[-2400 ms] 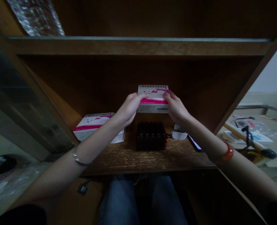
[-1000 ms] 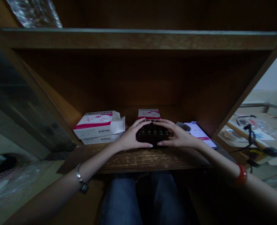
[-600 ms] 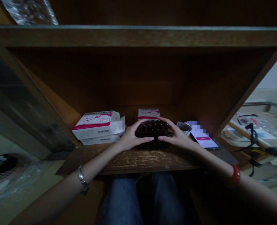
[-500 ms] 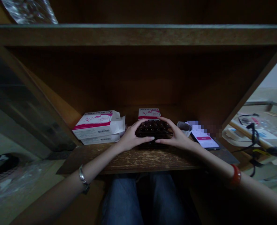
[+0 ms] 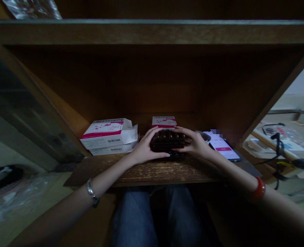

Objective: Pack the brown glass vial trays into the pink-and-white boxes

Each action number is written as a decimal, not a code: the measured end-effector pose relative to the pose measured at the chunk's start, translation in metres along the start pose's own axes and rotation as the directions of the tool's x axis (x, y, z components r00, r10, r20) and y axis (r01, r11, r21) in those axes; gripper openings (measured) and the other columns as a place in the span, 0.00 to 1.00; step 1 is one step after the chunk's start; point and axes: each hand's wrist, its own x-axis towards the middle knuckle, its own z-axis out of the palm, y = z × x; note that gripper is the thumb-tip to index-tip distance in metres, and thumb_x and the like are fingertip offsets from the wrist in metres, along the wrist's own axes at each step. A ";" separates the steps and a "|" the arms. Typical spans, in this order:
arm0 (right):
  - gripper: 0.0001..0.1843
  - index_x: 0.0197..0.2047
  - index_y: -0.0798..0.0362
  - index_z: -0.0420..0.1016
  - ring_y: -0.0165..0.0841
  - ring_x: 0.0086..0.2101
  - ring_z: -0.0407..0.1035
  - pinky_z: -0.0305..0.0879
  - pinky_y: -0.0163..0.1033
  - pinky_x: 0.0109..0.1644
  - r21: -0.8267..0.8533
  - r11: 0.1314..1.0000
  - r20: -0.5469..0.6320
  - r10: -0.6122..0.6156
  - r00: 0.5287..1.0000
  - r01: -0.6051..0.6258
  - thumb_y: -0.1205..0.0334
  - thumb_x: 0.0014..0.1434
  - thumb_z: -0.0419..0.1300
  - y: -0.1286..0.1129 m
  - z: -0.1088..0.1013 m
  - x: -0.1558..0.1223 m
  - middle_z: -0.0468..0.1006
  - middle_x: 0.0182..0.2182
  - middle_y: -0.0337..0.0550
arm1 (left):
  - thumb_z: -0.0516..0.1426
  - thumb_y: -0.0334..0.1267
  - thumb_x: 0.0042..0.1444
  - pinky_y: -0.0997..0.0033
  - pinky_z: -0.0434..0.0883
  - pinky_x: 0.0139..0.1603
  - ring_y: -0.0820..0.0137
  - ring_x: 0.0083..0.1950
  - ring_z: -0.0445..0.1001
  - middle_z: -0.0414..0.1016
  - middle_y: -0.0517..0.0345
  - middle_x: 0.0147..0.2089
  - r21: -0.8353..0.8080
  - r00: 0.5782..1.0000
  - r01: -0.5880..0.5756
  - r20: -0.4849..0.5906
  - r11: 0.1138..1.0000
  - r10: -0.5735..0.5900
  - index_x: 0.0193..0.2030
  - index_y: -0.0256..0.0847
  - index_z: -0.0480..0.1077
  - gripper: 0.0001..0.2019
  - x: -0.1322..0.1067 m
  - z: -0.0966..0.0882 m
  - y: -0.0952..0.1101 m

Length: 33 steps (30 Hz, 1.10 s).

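My left hand (image 5: 144, 148) and my right hand (image 5: 195, 144) grip the two ends of a dark tray of small brown vials (image 5: 167, 140), raised slightly off a second dark tray below it on the wooden shelf (image 5: 152, 169). Fingers curl over the top and thumbs press the front edge. Directly behind the tray stands a small white and pink box (image 5: 164, 121). To the left lie two stacked white and pink boxes (image 5: 109, 135), the upper one with an open flap.
A lit phone (image 5: 222, 146) lies on the shelf right of my right hand, with a small white object beside it. An upper shelf board (image 5: 152, 31) overhangs. Cables and papers clutter the floor at right (image 5: 278, 144). My knees are under the shelf.
Earlier both hands held the small pink box up; it now stands at the back. Both hands moved down onto the dark vial tray and have lifted its top layer slightly.
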 end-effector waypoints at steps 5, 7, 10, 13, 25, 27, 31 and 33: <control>0.35 0.61 0.45 0.71 0.48 0.62 0.63 0.60 0.59 0.65 -0.086 0.993 0.029 -0.080 0.996 0.082 0.57 0.49 0.72 0.006 -0.002 -0.002 0.74 0.58 0.51 | 0.65 0.46 0.51 0.49 0.58 0.70 0.57 0.70 0.58 0.61 0.43 0.66 0.039 0.997 -0.053 -0.059 0.998 0.056 0.63 0.45 0.60 0.33 -0.002 0.005 0.000; 0.35 0.61 0.46 0.70 0.47 0.62 0.63 0.61 0.58 0.64 -0.128 0.985 0.026 -0.117 0.993 0.119 0.56 0.51 0.71 0.007 -0.003 -0.003 0.71 0.60 0.53 | 0.65 0.44 0.52 0.50 0.59 0.69 0.57 0.69 0.60 0.63 0.44 0.65 0.051 0.994 -0.075 -0.080 0.996 0.079 0.63 0.45 0.60 0.32 -0.004 0.007 0.000; 0.34 0.62 0.45 0.69 0.47 0.62 0.62 0.62 0.58 0.64 -0.198 0.967 0.018 -0.162 0.987 0.162 0.56 0.53 0.70 0.003 -0.005 -0.005 0.66 0.64 0.53 | 0.64 0.42 0.54 0.49 0.59 0.69 0.57 0.69 0.60 0.60 0.43 0.67 0.108 0.987 -0.112 -0.103 0.988 0.123 0.64 0.46 0.59 0.31 -0.007 0.007 -0.001; 0.34 0.63 0.40 0.68 0.49 0.64 0.57 0.59 0.60 0.64 -0.305 0.935 -0.033 -0.203 0.979 0.183 0.58 0.53 0.70 -0.006 -0.006 -0.004 0.59 0.68 0.47 | 0.61 0.41 0.57 0.47 0.57 0.70 0.57 0.71 0.56 0.55 0.43 0.70 0.192 0.972 -0.178 -0.117 0.965 0.202 0.65 0.48 0.56 0.31 -0.009 0.004 0.002; 0.24 0.53 0.45 0.74 0.40 0.53 0.71 0.68 0.49 0.60 0.765 0.539 0.163 0.366 0.916 -0.351 0.49 0.55 0.67 -0.073 -0.003 0.010 0.78 0.53 0.42 | 0.62 0.37 0.57 0.44 0.57 0.70 0.55 0.72 0.55 0.59 0.43 0.68 0.286 0.905 -0.231 -0.287 0.930 0.314 0.65 0.47 0.57 0.31 -0.004 -0.004 0.024; 0.17 0.45 0.49 0.79 0.39 0.48 0.74 0.73 0.45 0.53 0.790 0.459 0.178 0.462 0.869 -0.406 0.53 0.52 0.70 -0.075 -0.007 0.012 0.81 0.47 0.43 | 0.60 0.34 0.58 0.40 0.51 0.71 0.53 0.75 0.46 0.50 0.43 0.72 0.332 0.912 -0.289 -0.191 0.898 0.364 0.67 0.49 0.54 0.32 -0.005 -0.007 0.028; 0.14 0.39 0.52 0.80 0.34 0.40 0.76 0.75 0.37 0.45 0.777 0.471 0.118 0.542 0.832 -0.418 0.63 0.48 0.72 -0.066 -0.006 0.012 0.82 0.41 0.43 | 0.65 0.37 0.53 0.35 0.42 0.71 0.46 0.76 0.27 0.20 0.45 0.76 0.243 0.961 -0.209 -0.128 0.947 0.245 0.72 0.52 0.44 0.45 -0.003 -0.007 0.035; 0.17 0.42 0.51 0.79 0.33 0.41 0.75 0.74 0.37 0.45 0.771 0.521 0.052 0.522 0.851 -0.366 0.63 0.47 0.73 -0.060 -0.003 0.011 0.81 0.43 0.42 | 0.68 0.41 0.48 0.34 0.48 0.69 0.44 0.76 0.29 0.19 0.42 0.76 0.010 0.986 -0.157 -0.061 0.987 0.158 0.73 0.54 0.28 0.58 0.000 -0.007 0.032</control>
